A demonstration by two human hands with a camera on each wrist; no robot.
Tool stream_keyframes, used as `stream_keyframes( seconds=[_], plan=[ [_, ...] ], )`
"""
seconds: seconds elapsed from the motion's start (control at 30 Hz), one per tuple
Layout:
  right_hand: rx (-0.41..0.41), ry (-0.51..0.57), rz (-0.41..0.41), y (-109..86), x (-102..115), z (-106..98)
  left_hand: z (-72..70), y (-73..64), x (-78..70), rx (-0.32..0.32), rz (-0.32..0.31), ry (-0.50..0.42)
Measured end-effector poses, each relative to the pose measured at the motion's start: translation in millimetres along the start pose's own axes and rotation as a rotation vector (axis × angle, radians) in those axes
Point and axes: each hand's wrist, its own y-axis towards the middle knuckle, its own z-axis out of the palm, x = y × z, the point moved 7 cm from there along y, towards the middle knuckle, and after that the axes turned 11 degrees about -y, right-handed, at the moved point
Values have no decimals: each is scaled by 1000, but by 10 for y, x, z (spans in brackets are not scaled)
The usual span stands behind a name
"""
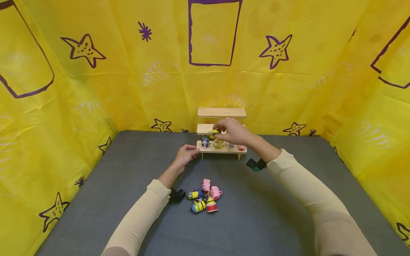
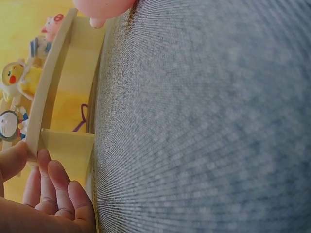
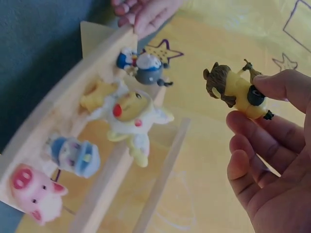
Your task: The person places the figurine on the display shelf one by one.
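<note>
My right hand pinches a small yellow minion figurine with brown hair between thumb and fingers, above the lower step of a wooden tiered shelf. At that step's left end my left hand grips the corner, its thumb on top and fingertips underneath. Several figurines stand along the lower step: a dark-hooded figure with a white face, a yellow Pikachu-like figure in a white hood, a blue-capped pale figure and a pink pig. The right hand partly hides the middle step in the head view.
In front of the shelf, a loose group lies on the grey cloth: two pink pigs, two minions and a yellow figure with a red base. A yellow patterned curtain hangs behind the shelf. The upper step rises at the back.
</note>
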Motion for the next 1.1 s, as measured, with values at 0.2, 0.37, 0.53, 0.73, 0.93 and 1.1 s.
stream_keyframes(
  seconds=[0.2,0.37,0.53,0.73,0.93,1.1],
  plan=[
    [5,2,15,156,-44,-34,-1,-2,8,7,4,-3],
    [15,-18,-2,291,-50,-20,-2,3,29,13,-5,6],
    [32,-69,-51,443,-22,13,3,20,19,22,7,9],
    [72,-106,-26,604,-35,100,5,36,0,24,31,6],
    [106,-127,30,751,-105,198,2,45,-6,23,29,0],
    [127,-132,89,819,-205,263,12,41,-10,24,22,-4]
  ],
)
